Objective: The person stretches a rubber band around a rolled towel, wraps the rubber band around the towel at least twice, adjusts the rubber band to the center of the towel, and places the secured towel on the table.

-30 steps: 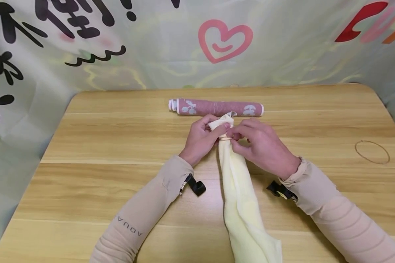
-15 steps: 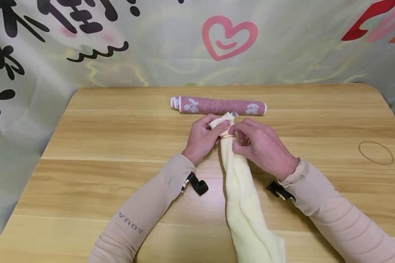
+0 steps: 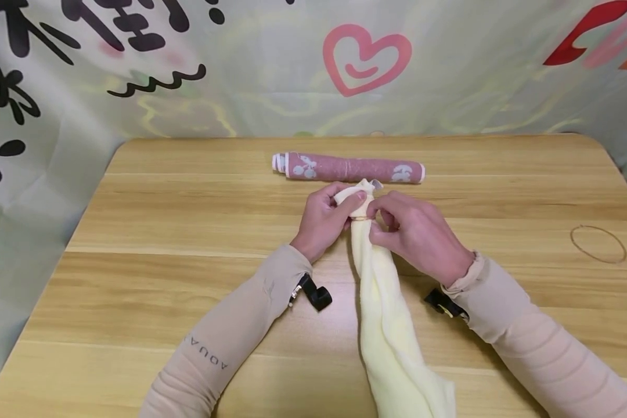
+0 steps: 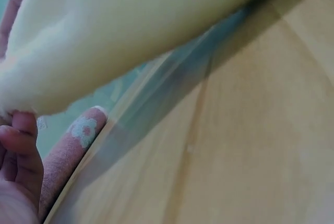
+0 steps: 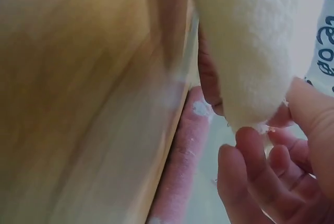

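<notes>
A long pale yellow cloth, like a towel, (image 3: 384, 313) runs from the near edge of the head view up to both hands, its far end bunched. My left hand (image 3: 321, 220) grips that bunched end, thumb on top. A thin elastic band (image 3: 360, 219) circles the cloth just below the left thumb. At the band's right side, my right hand (image 3: 423, 232) has thumb and forefinger curled against cloth and band. Cloth (image 4: 104, 36) fills the upper left wrist view. In the right wrist view, fingers touch the lower end of the cloth (image 5: 250, 62); their exact hold is partly hidden.
A rolled purple cloth (image 3: 355, 169) with pale prints lies across the table just beyond the hands. Another loose thin band (image 3: 571, 235) rests on the wooden table (image 3: 188, 220) at right. A printed curtain (image 3: 261, 69) hangs behind the table.
My right fingertips have drawn slightly away from the left thumb, to the right along the band. The left hand keeps its grip. The head view has shifted a little.
</notes>
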`<state>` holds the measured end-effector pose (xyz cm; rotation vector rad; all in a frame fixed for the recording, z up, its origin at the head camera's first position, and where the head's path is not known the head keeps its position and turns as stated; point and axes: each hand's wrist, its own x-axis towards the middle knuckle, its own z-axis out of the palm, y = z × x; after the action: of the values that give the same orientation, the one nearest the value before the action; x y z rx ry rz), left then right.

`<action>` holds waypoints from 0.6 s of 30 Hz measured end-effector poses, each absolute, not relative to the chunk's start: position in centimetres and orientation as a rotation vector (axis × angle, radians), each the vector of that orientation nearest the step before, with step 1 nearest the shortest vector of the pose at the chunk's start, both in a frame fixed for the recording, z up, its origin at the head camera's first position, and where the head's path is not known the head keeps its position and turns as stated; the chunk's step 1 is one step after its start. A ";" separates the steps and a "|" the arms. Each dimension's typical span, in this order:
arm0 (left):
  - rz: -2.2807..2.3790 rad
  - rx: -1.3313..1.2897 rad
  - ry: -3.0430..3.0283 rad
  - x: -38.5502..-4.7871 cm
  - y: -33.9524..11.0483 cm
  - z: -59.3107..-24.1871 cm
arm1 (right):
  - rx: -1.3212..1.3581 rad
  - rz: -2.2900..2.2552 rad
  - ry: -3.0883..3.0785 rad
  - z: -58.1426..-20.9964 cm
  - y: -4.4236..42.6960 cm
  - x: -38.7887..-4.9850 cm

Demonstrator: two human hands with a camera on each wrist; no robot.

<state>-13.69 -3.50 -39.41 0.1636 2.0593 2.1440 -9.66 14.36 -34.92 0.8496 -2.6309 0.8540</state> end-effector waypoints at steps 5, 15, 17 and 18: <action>2.156 0.174 2.033 -13.6 -3.5 -39.4 | 0.855 0.871 -2.622 -34.7 14.5 -9.4; 2.157 0.298 2.092 -13.2 -3.3 -39.3 | 1.014 0.998 -2.759 -34.5 14.7 -9.6; 2.159 0.326 2.122 -13.1 -3.1 -39.3 | 1.041 0.990 -2.742 -34.6 14.7 -9.6; 2.154 0.341 2.142 -13.1 -3.1 -39.3 | 1.052 0.983 -2.728 -34.7 14.7 -9.6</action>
<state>-13.12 -3.10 -39.31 0.3410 2.1421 2.1543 -9.62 14.70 -34.70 1.0517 -2.7284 0.9829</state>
